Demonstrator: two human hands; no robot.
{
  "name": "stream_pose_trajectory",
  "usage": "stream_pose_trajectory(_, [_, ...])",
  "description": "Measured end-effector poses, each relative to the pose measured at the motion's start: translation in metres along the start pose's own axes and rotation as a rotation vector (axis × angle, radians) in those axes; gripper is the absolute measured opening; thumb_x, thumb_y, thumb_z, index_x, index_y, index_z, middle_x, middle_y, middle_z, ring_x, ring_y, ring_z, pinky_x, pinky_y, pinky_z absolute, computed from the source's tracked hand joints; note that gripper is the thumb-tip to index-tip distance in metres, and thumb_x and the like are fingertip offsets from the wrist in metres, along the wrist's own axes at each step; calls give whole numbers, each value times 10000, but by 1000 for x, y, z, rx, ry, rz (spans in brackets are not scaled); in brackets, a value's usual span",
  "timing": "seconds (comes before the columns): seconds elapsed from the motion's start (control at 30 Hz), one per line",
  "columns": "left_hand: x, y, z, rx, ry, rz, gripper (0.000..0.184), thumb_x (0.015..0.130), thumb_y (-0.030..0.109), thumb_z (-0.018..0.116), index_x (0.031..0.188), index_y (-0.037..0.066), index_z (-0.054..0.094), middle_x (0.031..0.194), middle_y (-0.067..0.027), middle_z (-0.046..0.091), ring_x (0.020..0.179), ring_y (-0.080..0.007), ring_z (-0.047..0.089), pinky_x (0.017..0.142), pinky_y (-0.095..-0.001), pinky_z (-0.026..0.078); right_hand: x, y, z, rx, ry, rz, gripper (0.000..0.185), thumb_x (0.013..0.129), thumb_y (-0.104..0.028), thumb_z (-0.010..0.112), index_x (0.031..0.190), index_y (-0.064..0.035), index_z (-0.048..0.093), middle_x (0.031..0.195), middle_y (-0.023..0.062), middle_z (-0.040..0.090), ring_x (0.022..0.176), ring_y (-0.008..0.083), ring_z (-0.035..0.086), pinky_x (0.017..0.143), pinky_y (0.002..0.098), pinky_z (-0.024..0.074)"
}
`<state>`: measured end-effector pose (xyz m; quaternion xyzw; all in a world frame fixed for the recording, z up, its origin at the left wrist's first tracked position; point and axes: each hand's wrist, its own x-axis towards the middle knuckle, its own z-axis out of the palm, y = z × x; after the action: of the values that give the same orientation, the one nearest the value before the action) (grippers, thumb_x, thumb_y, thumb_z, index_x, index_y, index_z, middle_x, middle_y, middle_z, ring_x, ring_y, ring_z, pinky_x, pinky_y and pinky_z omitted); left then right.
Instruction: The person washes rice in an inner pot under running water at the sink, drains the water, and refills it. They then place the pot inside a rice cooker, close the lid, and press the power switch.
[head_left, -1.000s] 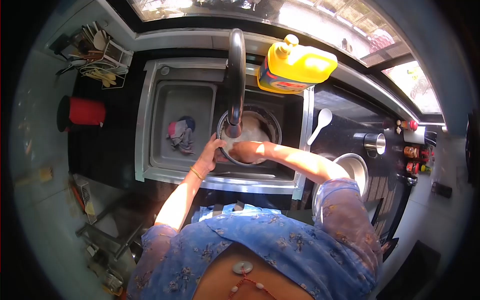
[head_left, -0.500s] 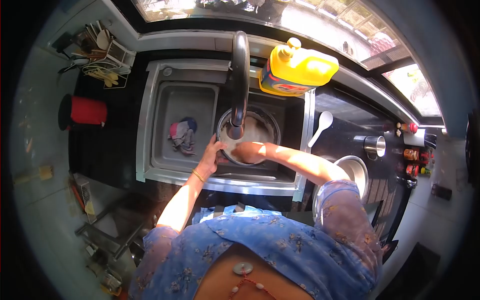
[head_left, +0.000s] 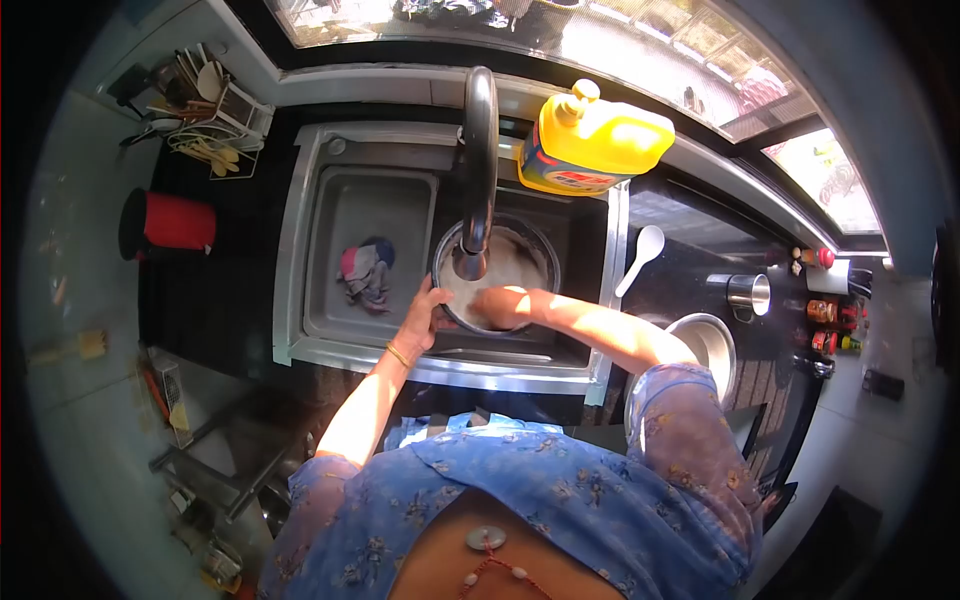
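Pot (head_left: 556, 268) sits at the fingers of the left hand (head_left: 423, 314), clamped on its edge, maybe so it can't slide; the right hand (head_left: 503, 304) dips inside, and I cannot tell if its fingers touch

Left of the gripped pot (head_left: 553, 258), pink, grey and navy are seen on the cloth (head_left: 367, 277); beyond it, yellow on the jug (head_left: 605, 137).
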<state>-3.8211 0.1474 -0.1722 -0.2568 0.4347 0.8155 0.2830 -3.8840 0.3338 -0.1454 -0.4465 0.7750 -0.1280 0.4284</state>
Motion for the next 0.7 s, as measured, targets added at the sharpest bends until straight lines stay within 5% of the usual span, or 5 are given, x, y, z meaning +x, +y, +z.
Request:
stream_pose_trajectory(0.2, [-23,0,9,8,-37,11,628,729,253,608,1317,169,404,1071,-57,542,894,-207,609,629,-372,527,38,15,-1,-240,536,-422,188,753,-106,583,907,-55,678,914,163,668,874,347,637,756,418,511])
stream_pose_trajectory(0.27, [-22,0,3,-17,-18,14,640,728,251,606,1327,171,394,1072,-60,542,895,-209,609,628,-369,528,20,20,-21,189,588,44,204,730,-129,594,901,-71,689,929,139,673,923,332,632,785,391,512])
stream_pose_trajectory(0.43, [-11,4,4,-9,72,75,637,729,241,603,1323,163,387,1074,-61,541,864,-210,614,629,-367,526,7,35,3,-359,20,78,245,765,-113,553,966,-71,686,971,147,671,948,257,640,808,360,518])
stream_pose_trajectory(0.63, [-20,9,17,53,12,34,517,750,225,581,1231,109,431,1105,-97,544,915,-244,609,704,-422,553,37,9,15,-49,229,-210,187,831,-111,533,967,-66,654,1042,182,610,937,320,602,817,363,498])
stream_pose_trajectory(0.7, [-23,9,14,33,20,45,511,748,230,584,1223,118,435,1089,-93,547,902,-241,613,688,-412,554,60,38,16,-801,516,-452,167,810,-106,540,929,-71,651,984,157,633,930,324,621,790,389,497])
